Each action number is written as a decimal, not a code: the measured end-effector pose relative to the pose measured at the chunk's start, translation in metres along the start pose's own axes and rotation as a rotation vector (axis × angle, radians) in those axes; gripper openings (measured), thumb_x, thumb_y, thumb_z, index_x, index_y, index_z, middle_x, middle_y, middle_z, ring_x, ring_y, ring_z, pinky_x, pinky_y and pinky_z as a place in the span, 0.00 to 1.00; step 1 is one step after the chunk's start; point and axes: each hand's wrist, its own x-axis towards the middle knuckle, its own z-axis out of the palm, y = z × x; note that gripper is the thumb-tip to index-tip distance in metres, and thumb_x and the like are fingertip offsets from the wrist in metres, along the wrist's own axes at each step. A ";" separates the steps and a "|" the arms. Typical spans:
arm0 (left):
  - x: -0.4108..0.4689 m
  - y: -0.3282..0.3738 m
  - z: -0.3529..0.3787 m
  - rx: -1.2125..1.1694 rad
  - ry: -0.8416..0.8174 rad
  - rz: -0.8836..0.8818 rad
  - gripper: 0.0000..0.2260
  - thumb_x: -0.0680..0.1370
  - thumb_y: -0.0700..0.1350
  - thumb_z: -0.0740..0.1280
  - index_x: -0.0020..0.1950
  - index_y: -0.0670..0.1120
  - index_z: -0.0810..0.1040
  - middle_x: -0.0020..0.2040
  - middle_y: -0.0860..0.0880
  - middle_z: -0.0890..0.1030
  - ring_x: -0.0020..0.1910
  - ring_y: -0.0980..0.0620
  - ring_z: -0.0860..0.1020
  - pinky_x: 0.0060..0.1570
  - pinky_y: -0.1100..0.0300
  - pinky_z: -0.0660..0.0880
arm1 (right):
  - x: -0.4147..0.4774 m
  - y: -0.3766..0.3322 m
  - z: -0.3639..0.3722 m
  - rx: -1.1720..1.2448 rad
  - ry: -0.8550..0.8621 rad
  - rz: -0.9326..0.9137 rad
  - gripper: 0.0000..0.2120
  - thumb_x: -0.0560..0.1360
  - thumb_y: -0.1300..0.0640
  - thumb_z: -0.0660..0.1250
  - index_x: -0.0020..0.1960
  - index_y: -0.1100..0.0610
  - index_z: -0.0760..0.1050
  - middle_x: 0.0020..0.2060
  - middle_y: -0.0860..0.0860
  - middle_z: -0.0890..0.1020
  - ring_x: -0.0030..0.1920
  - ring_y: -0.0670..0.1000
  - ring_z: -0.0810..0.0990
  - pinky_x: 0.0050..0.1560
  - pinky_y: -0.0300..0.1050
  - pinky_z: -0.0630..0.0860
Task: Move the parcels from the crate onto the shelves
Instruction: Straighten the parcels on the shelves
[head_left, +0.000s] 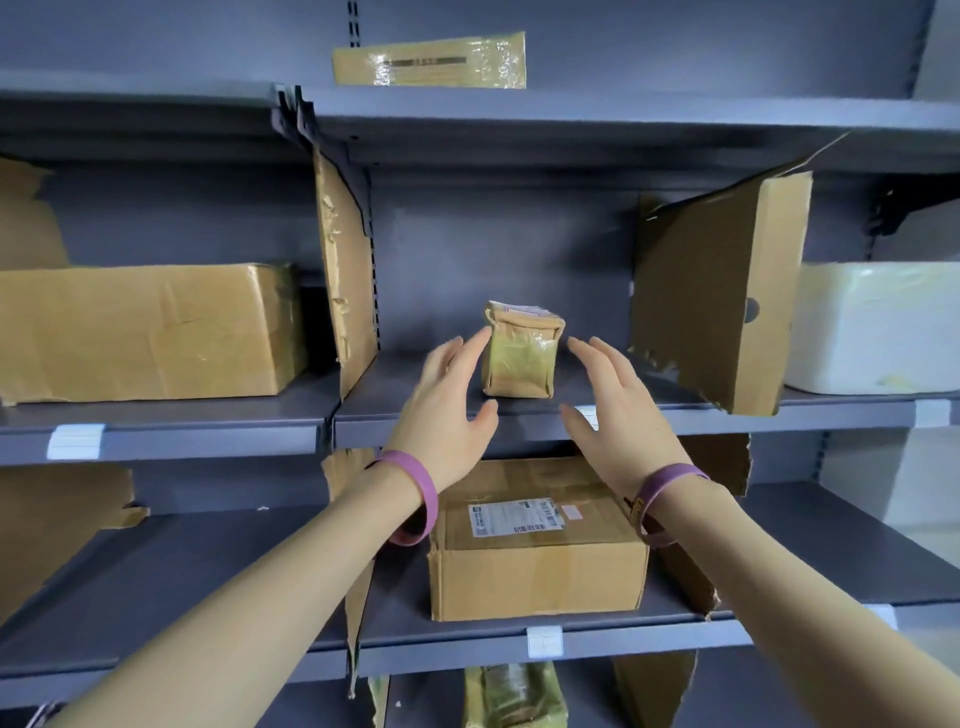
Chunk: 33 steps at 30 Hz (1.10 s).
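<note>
The small brown tape-wrapped parcel (522, 358) stands on the grey metal middle shelf (415, 387), between a torn cardboard divider on the left (345, 280) and a leaning cardboard sheet on the right (722, 296). The left grip (447, 410) and right grip (618, 415), both bare hands, flank it with fingers apart, holding nothing. A labelled brown carton (535, 566) sits on the shelf below.

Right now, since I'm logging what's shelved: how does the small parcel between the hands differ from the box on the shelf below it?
The small parcel is much smaller than the labelled box. The small parcel is wrapped in glossy tape, edges rumpled; the labelled box is plain cardboard, edges crisp. The labelled box carries a white shipping label on top; the small parcel shows none that large. Both are brown and closed.
</note>
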 end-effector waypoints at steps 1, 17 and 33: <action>0.008 -0.001 0.003 0.005 -0.007 -0.001 0.30 0.78 0.45 0.63 0.74 0.62 0.53 0.75 0.54 0.56 0.70 0.50 0.66 0.61 0.63 0.63 | 0.008 0.001 0.002 0.007 -0.007 -0.003 0.31 0.78 0.54 0.64 0.76 0.47 0.53 0.77 0.48 0.55 0.75 0.54 0.59 0.71 0.50 0.63; 0.092 -0.032 0.043 0.061 -0.094 -0.094 0.34 0.75 0.36 0.61 0.71 0.65 0.52 0.46 0.50 0.73 0.35 0.53 0.71 0.38 0.60 0.68 | 0.099 0.015 0.042 0.038 -0.189 0.102 0.30 0.77 0.56 0.61 0.70 0.37 0.49 0.49 0.55 0.78 0.43 0.58 0.79 0.46 0.47 0.72; 0.080 -0.023 0.043 -0.068 -0.123 -0.132 0.43 0.75 0.39 0.65 0.73 0.68 0.40 0.69 0.49 0.69 0.59 0.45 0.75 0.56 0.53 0.75 | 0.090 0.021 0.038 0.029 -0.179 0.030 0.44 0.77 0.58 0.62 0.74 0.39 0.32 0.58 0.56 0.77 0.50 0.58 0.80 0.55 0.52 0.76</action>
